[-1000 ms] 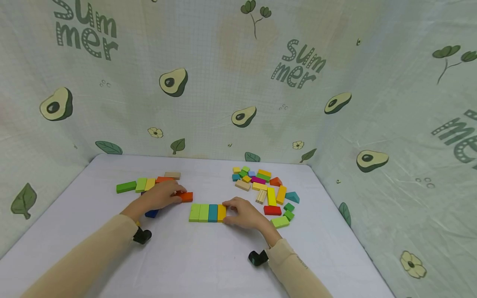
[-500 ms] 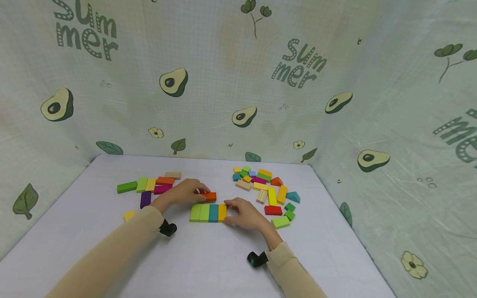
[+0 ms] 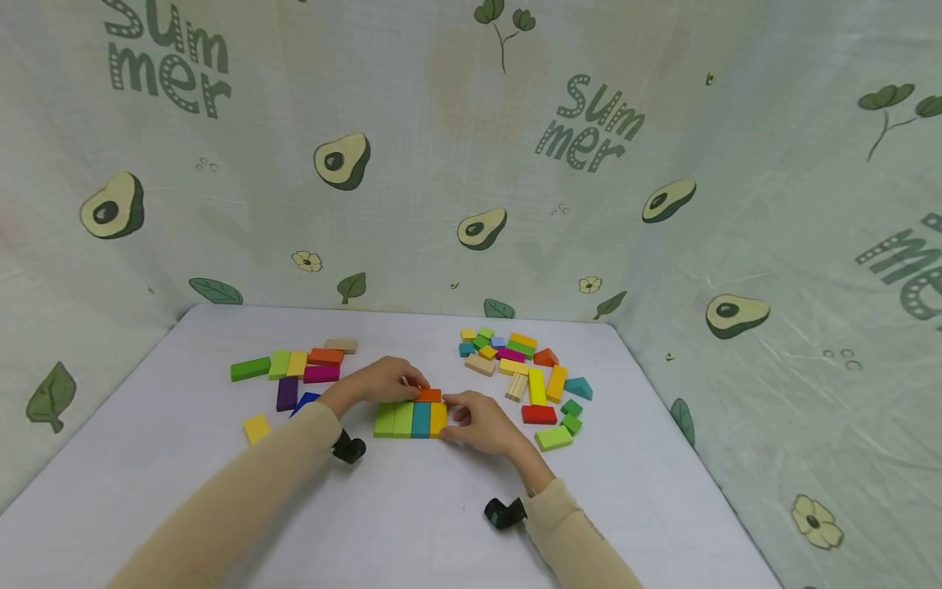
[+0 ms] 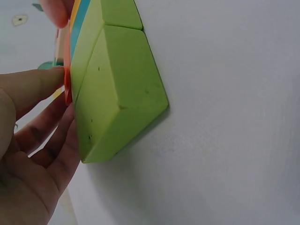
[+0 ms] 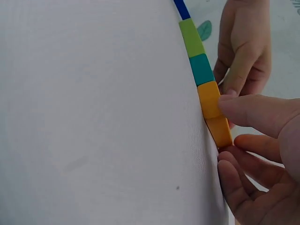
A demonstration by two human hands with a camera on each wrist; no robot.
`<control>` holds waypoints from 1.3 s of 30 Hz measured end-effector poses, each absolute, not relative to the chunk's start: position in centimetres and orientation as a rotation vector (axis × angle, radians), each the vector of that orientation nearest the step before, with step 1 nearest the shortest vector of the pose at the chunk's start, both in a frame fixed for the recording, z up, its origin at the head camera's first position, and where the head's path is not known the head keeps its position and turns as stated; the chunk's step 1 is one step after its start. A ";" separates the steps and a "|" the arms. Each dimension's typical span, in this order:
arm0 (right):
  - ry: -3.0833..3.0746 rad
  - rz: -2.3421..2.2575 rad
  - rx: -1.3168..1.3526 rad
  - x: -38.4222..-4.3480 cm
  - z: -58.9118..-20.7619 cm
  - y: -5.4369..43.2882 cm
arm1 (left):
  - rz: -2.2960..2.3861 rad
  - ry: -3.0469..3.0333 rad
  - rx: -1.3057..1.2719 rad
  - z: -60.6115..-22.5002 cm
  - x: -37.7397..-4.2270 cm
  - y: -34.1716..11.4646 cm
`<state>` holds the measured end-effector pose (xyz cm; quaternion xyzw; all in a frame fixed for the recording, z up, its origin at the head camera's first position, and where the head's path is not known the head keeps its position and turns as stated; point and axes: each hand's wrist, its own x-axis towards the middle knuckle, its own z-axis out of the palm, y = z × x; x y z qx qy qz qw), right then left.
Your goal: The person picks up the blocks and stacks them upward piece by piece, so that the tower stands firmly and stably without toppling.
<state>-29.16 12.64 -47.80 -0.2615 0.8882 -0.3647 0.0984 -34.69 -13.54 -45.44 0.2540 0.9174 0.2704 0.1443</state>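
Observation:
Four-sided wooden blocks lie side by side as a row in the head view: two light green blocks, a teal block and a yellow-orange block at the right end. My left hand pinches an orange-red block, set crosswise along the row's far edge behind the teal and yellow-orange ones. At the right end my right hand holds the yellow-orange block, thumb at its near end, fingers at its far end. In the left wrist view, the left thumb sits against the orange-red block's edge.
Left of the row lie more blocks, including a purple block, a magenta block and a yellow block. A blue block is partly behind the left arm. At right spreads a pile with a red block and a teal triangle.
My left hand has carried the orange-red block rightward from the left group to the row's far edge. The right hand has stayed at the yellow-orange block.

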 end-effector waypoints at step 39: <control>2.641 -1.121 -0.754 -28.5 -48.0 12.5 | 0.814 2.673 0.723 -45.9 -34.1 -12.8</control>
